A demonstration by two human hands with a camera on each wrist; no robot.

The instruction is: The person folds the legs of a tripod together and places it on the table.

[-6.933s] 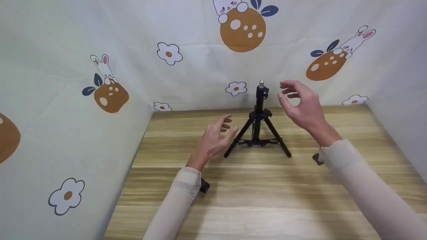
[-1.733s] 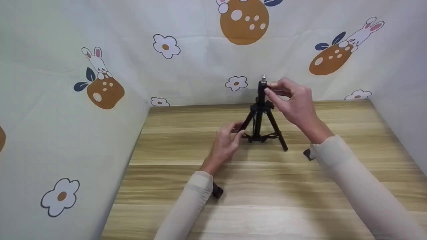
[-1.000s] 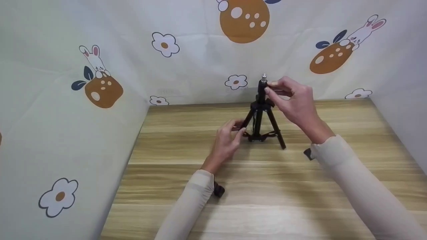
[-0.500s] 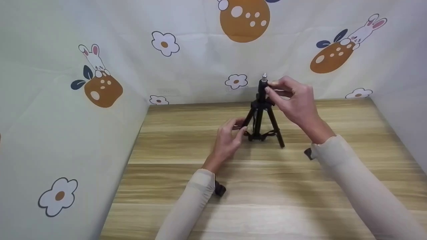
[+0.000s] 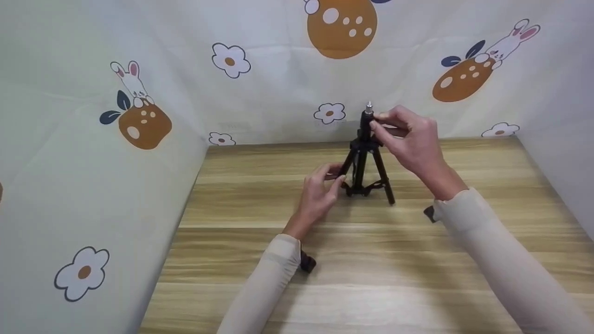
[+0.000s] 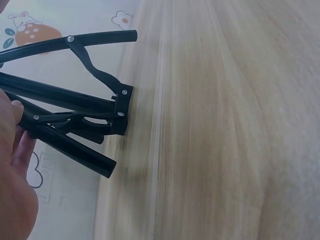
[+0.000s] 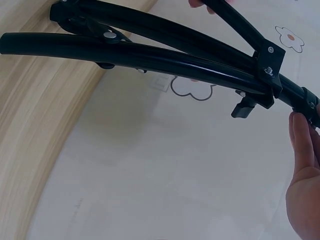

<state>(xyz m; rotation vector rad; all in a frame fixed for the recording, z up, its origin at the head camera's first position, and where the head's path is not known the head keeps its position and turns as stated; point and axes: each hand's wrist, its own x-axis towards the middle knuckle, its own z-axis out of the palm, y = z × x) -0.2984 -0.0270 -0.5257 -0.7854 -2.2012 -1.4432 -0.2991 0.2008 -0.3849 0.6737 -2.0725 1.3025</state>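
Near the back edge of the table (image 5: 371,283), a black tripod (image 5: 359,171) is held nearly upright between two hands, its silver stud (image 5: 369,108) pointing upward at the top. The left hand (image 5: 318,197) reaches in from the near side and pinches the tripod's left leg (image 5: 347,163); the left wrist view shows the thumb on one side of that leg and other fingers (image 6: 22,155) behind it, with the gap between them narrow. The right hand (image 5: 410,144) comes from the other side, higher up, thumb and fingertips close together on the upper column (image 5: 365,121) just below the stud. From the right wrist, these fingers touch the collar (image 7: 310,102) of the column. The right leg (image 5: 383,174) slants outward, clear of both hands, and curved struts (image 5: 375,186) link the legs to the foot of the column. Whether the leg ends rest on the table, I cannot tell. Pale sleeves (image 5: 492,246) cover both forearms, and a small black object (image 5: 307,262) shows at the left cuff, with another dark piece (image 5: 430,214) by the right one. Behind rises a pale cloth (image 5: 274,97) printed with flowers, rabbits and orange fruit.
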